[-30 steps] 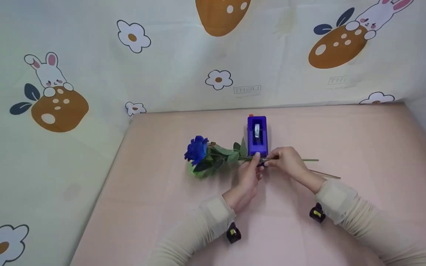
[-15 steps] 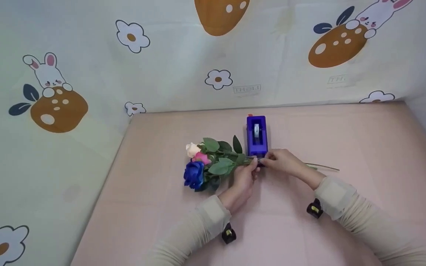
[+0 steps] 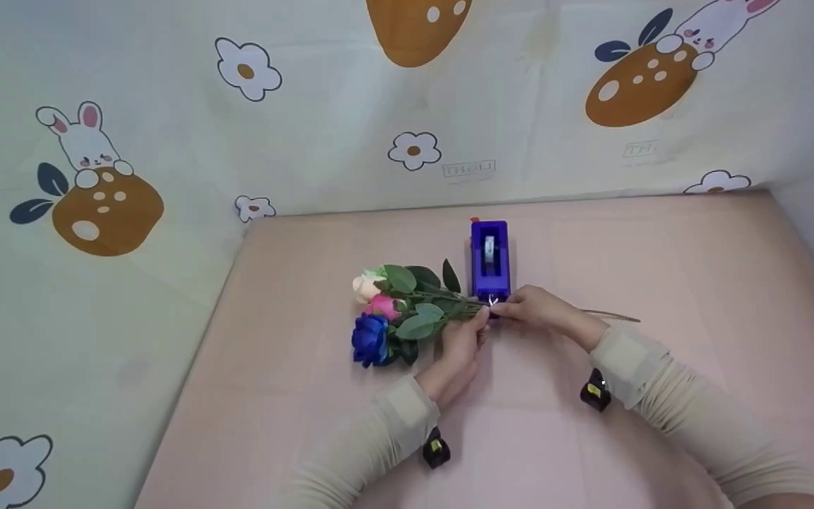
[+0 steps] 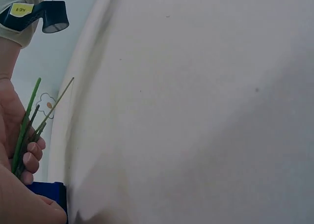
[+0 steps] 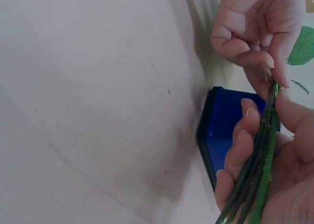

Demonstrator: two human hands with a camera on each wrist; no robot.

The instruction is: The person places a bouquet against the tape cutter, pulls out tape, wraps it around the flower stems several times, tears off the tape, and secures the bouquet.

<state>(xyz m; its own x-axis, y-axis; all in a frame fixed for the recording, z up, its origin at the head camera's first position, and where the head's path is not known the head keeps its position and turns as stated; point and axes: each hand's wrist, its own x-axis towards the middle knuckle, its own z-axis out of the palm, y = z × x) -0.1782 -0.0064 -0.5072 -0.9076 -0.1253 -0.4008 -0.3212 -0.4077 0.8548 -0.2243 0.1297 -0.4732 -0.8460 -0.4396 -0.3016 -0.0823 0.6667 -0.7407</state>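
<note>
A bunch of artificial roses lies across both hands in the head view, with a blue rose (image 3: 369, 341), a pink rose (image 3: 383, 307) and a cream rose (image 3: 367, 286) at its left end. My left hand (image 3: 460, 343) pinches the stems below the leaves. Just to the right, my right hand (image 3: 541, 307) holds the same stems (image 5: 267, 170), fingers curled round them in the right wrist view. Right behind the fingertips stands a blue tape dispenser (image 3: 490, 283) with a roll of clear tape (image 3: 490, 249). A shiny bit of tape shows at the fingertips.
The pink-covered table (image 3: 294, 417) meets a printed cloth wall (image 3: 329, 141) at the back and left. Black wrist cameras hang under each sleeve, the left camera (image 3: 437, 451) and the right camera (image 3: 596, 391). Stem ends stick out beyond the right wrist.
The bunch has turned in my hands: the blue rose has moved toward the front, and the pink and cream roses have come into view. Both hands stay close together at the dispenser.
</note>
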